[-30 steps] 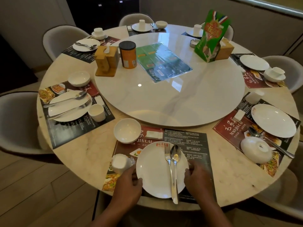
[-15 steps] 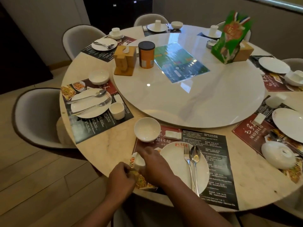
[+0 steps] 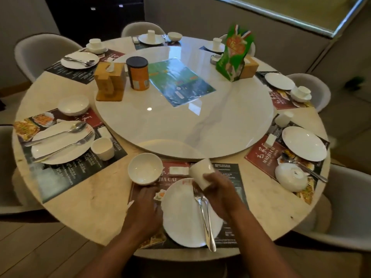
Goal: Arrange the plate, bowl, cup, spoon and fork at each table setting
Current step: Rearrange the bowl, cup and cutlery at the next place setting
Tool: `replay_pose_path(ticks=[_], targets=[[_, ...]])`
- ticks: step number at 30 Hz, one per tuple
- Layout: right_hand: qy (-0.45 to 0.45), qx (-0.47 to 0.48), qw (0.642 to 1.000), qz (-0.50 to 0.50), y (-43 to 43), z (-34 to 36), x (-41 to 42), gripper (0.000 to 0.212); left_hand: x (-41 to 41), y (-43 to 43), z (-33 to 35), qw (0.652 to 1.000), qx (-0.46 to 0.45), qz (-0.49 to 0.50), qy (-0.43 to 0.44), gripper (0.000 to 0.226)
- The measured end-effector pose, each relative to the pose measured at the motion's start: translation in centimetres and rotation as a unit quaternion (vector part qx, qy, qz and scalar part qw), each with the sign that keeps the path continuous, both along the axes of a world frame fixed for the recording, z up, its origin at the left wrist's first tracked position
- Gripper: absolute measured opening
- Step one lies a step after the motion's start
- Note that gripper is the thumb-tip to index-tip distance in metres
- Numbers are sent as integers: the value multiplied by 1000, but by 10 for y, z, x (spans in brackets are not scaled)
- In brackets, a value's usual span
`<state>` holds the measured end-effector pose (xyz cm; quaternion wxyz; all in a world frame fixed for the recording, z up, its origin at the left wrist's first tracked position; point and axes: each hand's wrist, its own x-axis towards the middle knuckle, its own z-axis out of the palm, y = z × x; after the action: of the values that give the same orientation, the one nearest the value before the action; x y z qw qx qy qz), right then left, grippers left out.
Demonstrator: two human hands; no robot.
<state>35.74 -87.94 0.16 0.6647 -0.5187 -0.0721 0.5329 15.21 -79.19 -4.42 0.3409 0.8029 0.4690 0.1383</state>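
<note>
At the near setting a white plate (image 3: 181, 215) lies on a dark placemat (image 3: 232, 173), with a fork and spoon (image 3: 204, 215) lying side by side on its right half. My right hand (image 3: 218, 189) grips a white cup (image 3: 201, 173) and holds it tilted above the plate's far edge. A white bowl (image 3: 145, 168) stands upright at the mat's far left corner. My left hand (image 3: 145, 207) rests flat on the mat just left of the plate, below the bowl, holding nothing.
A large marble turntable (image 3: 200, 125) fills the table's middle, carrying a wooden holder (image 3: 109, 81), an orange can (image 3: 138, 74), a green menu sheet (image 3: 178, 83) and a green card stand (image 3: 234, 55). Other settings ring the table; the right one has an overturned bowl (image 3: 291, 177).
My right hand, which reached across to the cup at the plate's left, has lifted the cup and carried it to the right over the plate. My left hand has settled flat beside the plate.
</note>
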Motion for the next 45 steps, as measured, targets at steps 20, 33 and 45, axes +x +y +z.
replay_pose_path(ticks=[20, 33, 45], targets=[[-548, -270, 776, 154, -27, -47, 150, 72, 110, 21, -14, 982, 114, -93, 119, 56], [-483, -244, 832, 122, -39, -71, 152, 99, 106, 26, -27, 987, 66, -57, 137, 69], [-500, -218, 838, 7, -44, -89, 130, 70, 105, 33, -19, 967, 70, -128, 207, 74]])
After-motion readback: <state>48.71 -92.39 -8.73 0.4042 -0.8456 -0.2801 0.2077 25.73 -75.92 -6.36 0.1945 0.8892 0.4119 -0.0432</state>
